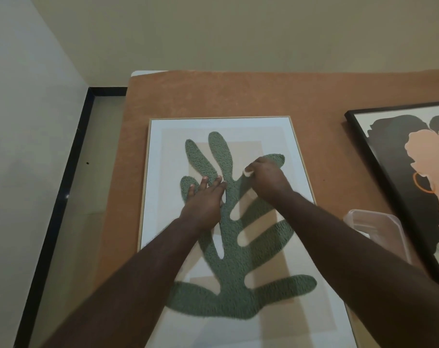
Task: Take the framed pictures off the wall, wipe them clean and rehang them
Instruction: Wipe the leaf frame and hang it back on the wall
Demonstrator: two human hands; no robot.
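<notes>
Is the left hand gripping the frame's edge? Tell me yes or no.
No: the left hand lies flat with straight fingers on the green leaf picture, well inside its frame.

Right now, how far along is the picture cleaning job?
Done: two pictures are off the wall, lying flat on the orange-covered table.
In hand: the leaf picture is being wiped. The left hand lies flat on it; the right hand holds a small white wipe against it.
Left: rehanging both. Whether the black-framed picture has been wiped, I cannot tell.
</notes>
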